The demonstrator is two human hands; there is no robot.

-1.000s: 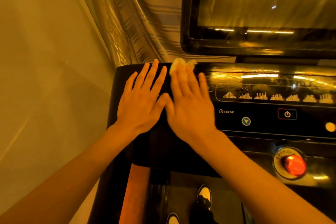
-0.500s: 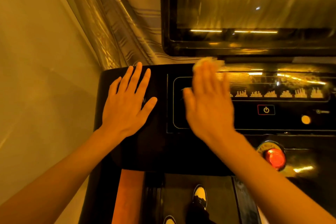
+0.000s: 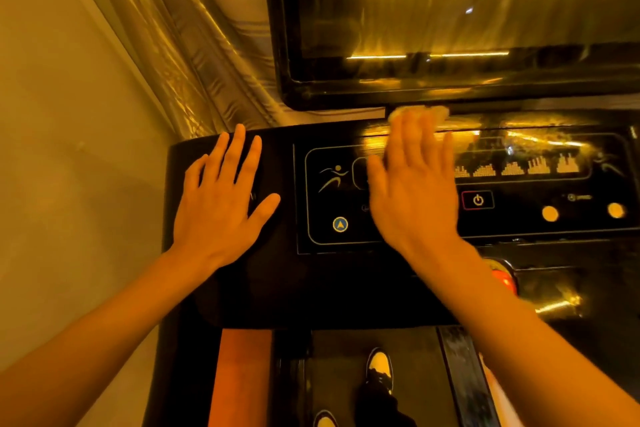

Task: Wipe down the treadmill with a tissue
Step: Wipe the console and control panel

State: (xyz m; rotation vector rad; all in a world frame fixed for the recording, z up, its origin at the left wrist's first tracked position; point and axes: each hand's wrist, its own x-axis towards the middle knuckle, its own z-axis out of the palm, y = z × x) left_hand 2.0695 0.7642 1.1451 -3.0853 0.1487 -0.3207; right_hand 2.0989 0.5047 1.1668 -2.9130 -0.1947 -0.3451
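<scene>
The black glossy treadmill console [image 3: 332, 284] fills the middle of the view, with lit symbols and a power button [image 3: 478, 200]. My right hand [image 3: 414, 191] lies flat with straight fingers on the control panel, pressing a pale tissue [image 3: 420, 112] whose edge shows beyond the fingertips at the console's top rim. My left hand [image 3: 221, 204] rests flat, fingers spread, on the console's left end. Most of the tissue is hidden under my right hand.
A dark screen [image 3: 450, 21] rises behind the console. A red stop knob [image 3: 505, 279] peeks out beside my right forearm. A wall and striped curtain [image 3: 194, 55] stand at the left. Below, my shoes [image 3: 379, 367] are on the belt.
My right hand has slid the tissue rightward along the console's top edge, away from my left hand. The left hand has stayed flat on the left end.
</scene>
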